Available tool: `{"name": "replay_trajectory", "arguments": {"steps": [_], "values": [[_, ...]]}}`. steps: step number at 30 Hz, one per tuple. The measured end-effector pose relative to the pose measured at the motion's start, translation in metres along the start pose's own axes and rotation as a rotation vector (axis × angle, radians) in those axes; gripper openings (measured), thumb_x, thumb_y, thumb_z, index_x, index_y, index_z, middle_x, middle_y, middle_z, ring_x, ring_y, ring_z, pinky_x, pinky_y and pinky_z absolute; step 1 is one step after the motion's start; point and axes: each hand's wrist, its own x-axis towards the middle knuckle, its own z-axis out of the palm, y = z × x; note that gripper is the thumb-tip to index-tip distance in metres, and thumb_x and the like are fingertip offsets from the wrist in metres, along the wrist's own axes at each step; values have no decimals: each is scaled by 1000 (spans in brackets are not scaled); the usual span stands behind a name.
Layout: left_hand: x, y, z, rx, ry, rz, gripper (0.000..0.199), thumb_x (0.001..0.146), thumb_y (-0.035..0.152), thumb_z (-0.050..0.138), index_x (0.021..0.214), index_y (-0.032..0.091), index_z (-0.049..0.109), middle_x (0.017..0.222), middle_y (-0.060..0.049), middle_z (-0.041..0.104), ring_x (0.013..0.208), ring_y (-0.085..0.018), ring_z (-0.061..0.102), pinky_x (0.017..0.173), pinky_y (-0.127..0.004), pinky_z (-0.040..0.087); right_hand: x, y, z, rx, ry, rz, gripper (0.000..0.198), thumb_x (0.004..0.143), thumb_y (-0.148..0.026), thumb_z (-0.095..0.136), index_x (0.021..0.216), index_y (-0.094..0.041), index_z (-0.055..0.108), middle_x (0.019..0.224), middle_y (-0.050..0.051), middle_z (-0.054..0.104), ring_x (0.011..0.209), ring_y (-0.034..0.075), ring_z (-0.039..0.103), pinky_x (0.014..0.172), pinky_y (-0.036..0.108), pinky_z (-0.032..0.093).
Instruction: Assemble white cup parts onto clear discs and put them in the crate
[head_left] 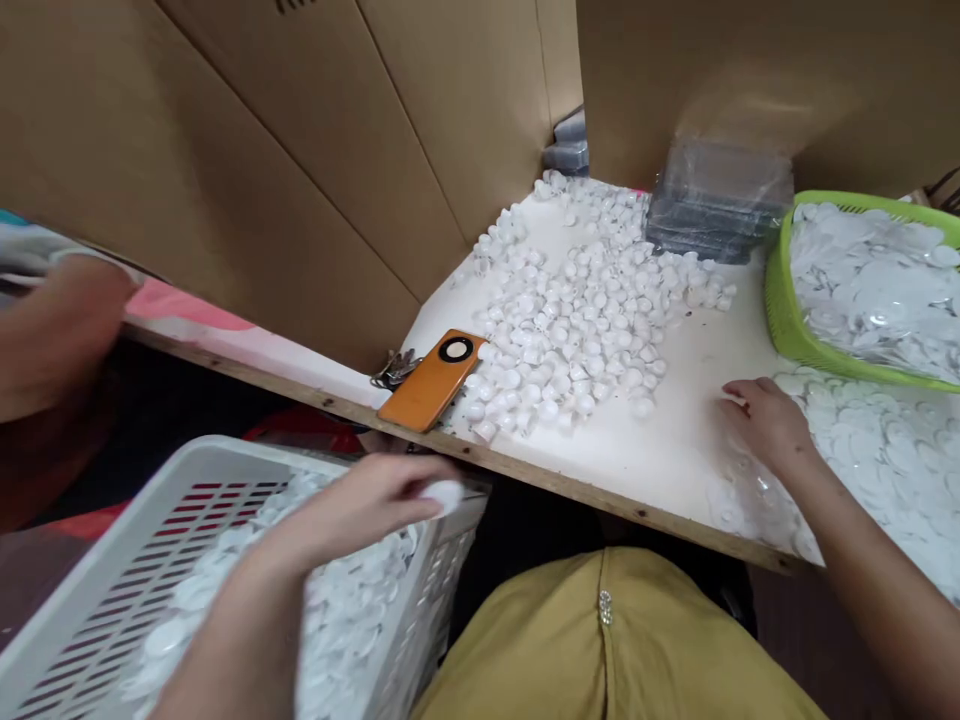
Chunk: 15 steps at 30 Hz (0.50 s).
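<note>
While left hand pinched small round white plastic piece over white slatted plastic basket at lap, right hand lay flat, fingers loose, on pile of white flat plastic discs at table's right; held piece sat at left fingertips, basket directly below

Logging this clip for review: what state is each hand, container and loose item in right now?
left hand: over the white basket, pinching a white disc
right hand: flat on the table, fingers at the clear discs
white basket: partly filled with white pieces
green basket: full of clear discs
small white caps: loose heap on the table
orange phone: face down at the table edge
</note>
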Motion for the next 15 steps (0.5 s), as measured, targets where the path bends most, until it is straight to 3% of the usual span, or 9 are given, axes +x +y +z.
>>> {"name": "replay_trajectory", "arguments": {"steps": [2,3,5,7,9,12,15], "values": [[-36,-48,-12,201,85,-314,39,71,54,58,93,24,71,83,-1,71,76,-24,63,68,-31,46,7,16,1,-286,16,-61,24,86,-32,52,96,-16,67,94,14,64,88,28,58,74,37,41],[-47,-62,-14,261,152,-390,41,70,56,58,93,25,71,85,-3,71,79,-27,63,70,-33,47,8,20,3,-386,-3,-85,25,87,-31,50,95,-16,68,93,15,64,88,29,58,74,37,40],[-50,-60,-7,286,344,-374,42,73,57,55,94,24,71,90,-5,71,83,-28,63,73,-36,48,9,22,9,-512,-27,-123,26,90,-27,44,91,-14,67,86,15,64,84,28,58,72,36,37],[-25,-24,11,201,517,-158,38,82,52,50,96,22,69,95,-7,69,86,-25,62,78,-35,48,7,19,13,-574,-13,-145,26,89,-20,42,87,-11,66,81,16,65,78,27,59,70,36,35],[19,32,34,119,629,101,28,87,41,48,91,21,67,93,-6,67,89,-22,60,83,-34,47,6,13,14,-582,14,-152,24,86,-17,42,84,-10,65,78,16,65,74,26,60,66,35,34],[93,111,66,88,575,384,18,85,25,55,100,19,64,99,-8,62,96,-20,56,84,-31,47,3,8,8,-472,71,-105,27,88,-21,40,83,-12,65,77,14,66,70,25,60,61,33,33],[144,153,85,205,456,386,18,81,18,58,99,17,61,103,-8,57,93,-20,55,77,-30,48,-7,6,0,-182,144,-1,29,89,-29,40,85,-16,65,80,11,67,72,24,62,60,31,37]]}}
